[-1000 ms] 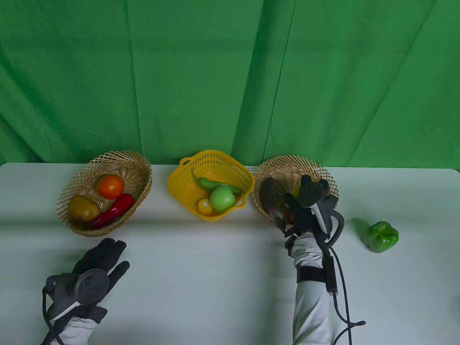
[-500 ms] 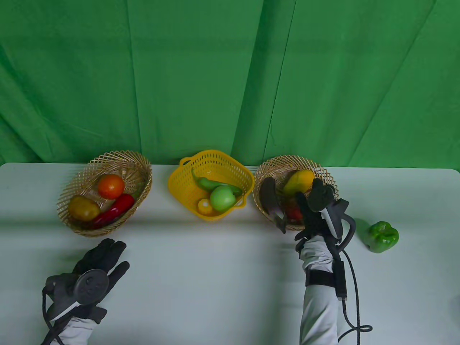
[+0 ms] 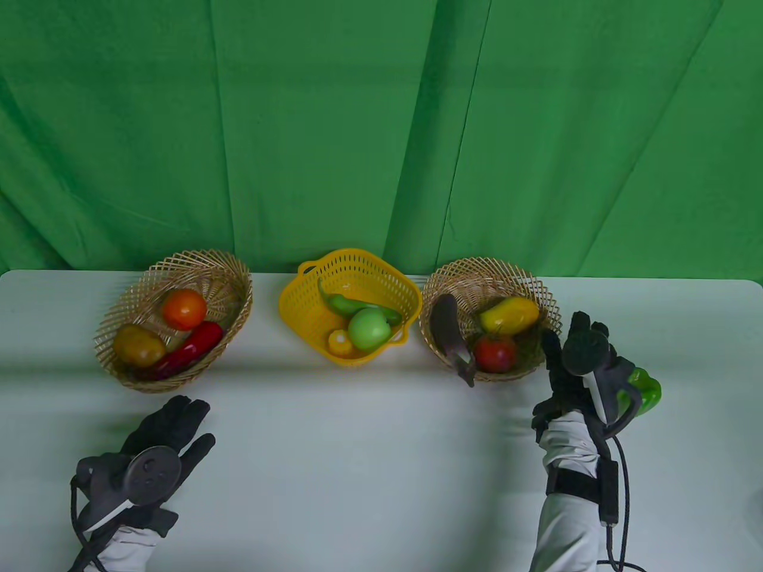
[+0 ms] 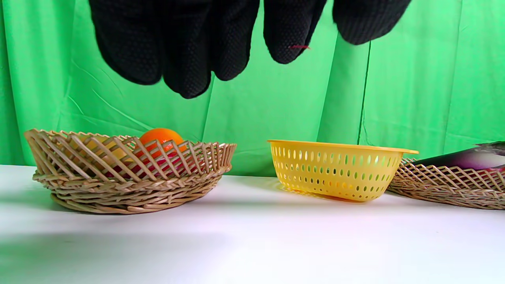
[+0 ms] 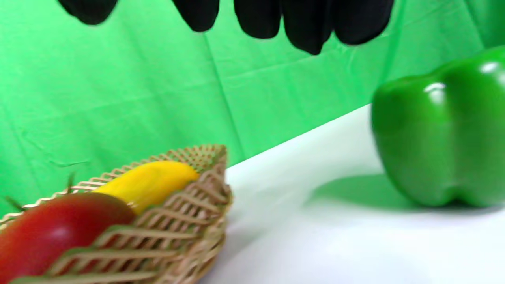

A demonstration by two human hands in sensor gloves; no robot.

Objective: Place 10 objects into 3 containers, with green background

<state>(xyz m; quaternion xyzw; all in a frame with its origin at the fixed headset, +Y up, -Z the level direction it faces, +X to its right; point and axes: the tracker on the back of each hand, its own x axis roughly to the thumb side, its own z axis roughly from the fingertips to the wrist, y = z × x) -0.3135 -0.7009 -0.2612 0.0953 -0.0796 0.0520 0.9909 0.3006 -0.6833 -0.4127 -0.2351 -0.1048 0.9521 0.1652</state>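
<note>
From the table view, my right hand [image 3: 575, 369] hangs over the counter [image 3: 357, 453] just right of the right wicker basket [image 3: 545, 304], fingers spread and holding nothing; its tracker hides most of the glossy green bell pepper [image 3: 648, 390] behind it. That woven basket holds a dark eggplant [image 3: 448, 333], a yellow mango [image 3: 508, 314] and a red tomato [image 3: 495, 353]. My left hand [image 3: 156, 450] rests open and bare near the left wicker basket [image 3: 235, 280].

In the left wrist view my knobbly black fingers [image 4: 185, 51] dangle loose over nothing. The perforated yellow plastic basket [image 4: 335, 169] hides its contents; the eggplant is cut off at the right edge.

The right wrist view is blurred: my fingertips [image 5: 303, 23] hang apart above the counter, the lobed pepper standing close by, probably untouched.
</note>
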